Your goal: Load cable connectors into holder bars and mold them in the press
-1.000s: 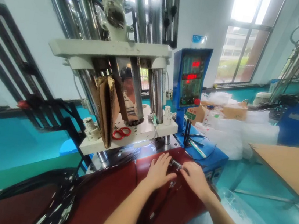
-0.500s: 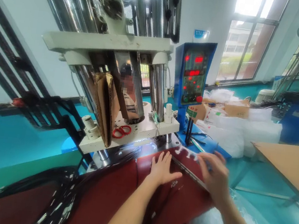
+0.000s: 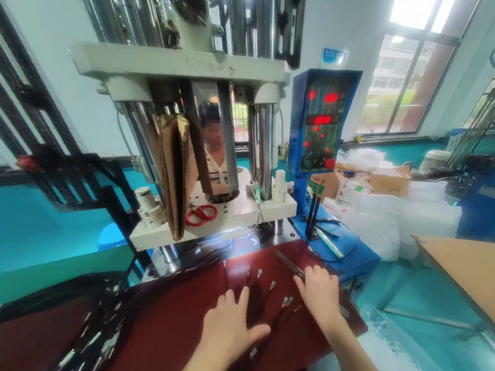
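My left hand lies palm down over the dark red tabletop, fingers apart and thumb stretched to the right, with nothing in it. Just beyond and right of its fingers lie several thin black leads with small metal terminals. My right hand is curled over a long, narrow metal bar, whose two ends show on either side of the hand. A thick bundle of black cables with shiny ends lies to the left.
A press stands ahead; red-handled scissors and folded cardboard are on its plate. Right of it are a control box with red displays and a blue surface holding tools. White sacks and a brown table lie farther right.
The white comb-like strip held by my right hand is out of sight. That hand has come down and left onto the metal bar. My left hand has drawn back toward me, uncovering the terminals.
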The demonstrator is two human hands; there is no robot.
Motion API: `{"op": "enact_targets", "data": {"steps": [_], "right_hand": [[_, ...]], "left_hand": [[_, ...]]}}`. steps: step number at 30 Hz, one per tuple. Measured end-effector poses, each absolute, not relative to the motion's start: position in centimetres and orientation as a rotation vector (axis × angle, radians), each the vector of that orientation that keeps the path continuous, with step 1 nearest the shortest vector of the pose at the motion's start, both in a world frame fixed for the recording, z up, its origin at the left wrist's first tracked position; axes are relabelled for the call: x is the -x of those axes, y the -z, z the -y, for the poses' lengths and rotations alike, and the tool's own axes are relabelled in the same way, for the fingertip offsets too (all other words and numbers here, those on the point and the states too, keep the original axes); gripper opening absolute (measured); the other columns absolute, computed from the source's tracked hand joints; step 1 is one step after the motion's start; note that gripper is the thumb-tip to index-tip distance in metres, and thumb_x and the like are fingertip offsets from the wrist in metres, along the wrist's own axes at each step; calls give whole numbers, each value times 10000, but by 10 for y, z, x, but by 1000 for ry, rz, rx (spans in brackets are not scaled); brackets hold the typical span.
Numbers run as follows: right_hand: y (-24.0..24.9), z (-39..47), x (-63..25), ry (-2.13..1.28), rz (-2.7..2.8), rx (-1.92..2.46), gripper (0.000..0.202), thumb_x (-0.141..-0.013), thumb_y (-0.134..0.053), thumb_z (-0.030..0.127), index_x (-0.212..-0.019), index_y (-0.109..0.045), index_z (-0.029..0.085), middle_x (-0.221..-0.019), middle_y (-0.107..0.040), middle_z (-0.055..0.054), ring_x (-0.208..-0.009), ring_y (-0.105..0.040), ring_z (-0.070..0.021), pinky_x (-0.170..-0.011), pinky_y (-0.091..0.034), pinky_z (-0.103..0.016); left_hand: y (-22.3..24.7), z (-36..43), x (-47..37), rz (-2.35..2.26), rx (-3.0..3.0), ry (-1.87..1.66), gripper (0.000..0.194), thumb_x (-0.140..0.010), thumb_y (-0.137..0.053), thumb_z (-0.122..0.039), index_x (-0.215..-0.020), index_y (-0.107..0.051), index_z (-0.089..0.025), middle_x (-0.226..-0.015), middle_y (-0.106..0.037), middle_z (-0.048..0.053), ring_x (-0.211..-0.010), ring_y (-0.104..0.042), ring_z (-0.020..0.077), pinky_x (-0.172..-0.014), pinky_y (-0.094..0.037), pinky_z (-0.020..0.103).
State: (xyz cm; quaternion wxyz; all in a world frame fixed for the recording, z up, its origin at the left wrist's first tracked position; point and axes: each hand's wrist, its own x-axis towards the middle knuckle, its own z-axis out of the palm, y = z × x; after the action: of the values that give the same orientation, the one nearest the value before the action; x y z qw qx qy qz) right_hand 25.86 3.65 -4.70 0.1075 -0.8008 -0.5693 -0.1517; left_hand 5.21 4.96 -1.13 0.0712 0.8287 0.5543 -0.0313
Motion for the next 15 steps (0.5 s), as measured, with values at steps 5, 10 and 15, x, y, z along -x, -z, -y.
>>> {"op": "enact_targets", "data": {"steps": [5, 10, 15], "right_hand": [[50, -42, -265, 463, 1753, 2288, 171, -840, -399, 275, -824, -526, 163, -840, -575, -86, -844, -494, -241, -732, -274, -379], [44, -42, -276, 402, 2015, 2145, 114, -802, -420, 240, -787, -512, 174, -858, -563, -56, -822, -479, -198, -720, -270, -321], [41, -42, -281, 338, 2113, 2087, 105, -746, -436, 201, -813, -512, 174, -874, -556, -50, -811, -478, -182, -700, -270, -297]], "left_hand": [[25, -49, -51, -1654, -2481, -17, 805, -680, -451, -638, -1351, -252, -242, -1351, -321, 174, -1135, -369, 381, -801, -412, 469], [28, -53, -49, -1587, -2472, -63, 800, -677, -481, -610, -1352, -249, -249, -1407, -236, 147, -1128, -371, 391, -845, -382, 465], [26, -53, -49, -1589, -2412, -76, 824, -670, -479, -626, -1360, -213, -265, -1432, -164, 148, -1136, -369, 406, -851, -373, 454]]}}
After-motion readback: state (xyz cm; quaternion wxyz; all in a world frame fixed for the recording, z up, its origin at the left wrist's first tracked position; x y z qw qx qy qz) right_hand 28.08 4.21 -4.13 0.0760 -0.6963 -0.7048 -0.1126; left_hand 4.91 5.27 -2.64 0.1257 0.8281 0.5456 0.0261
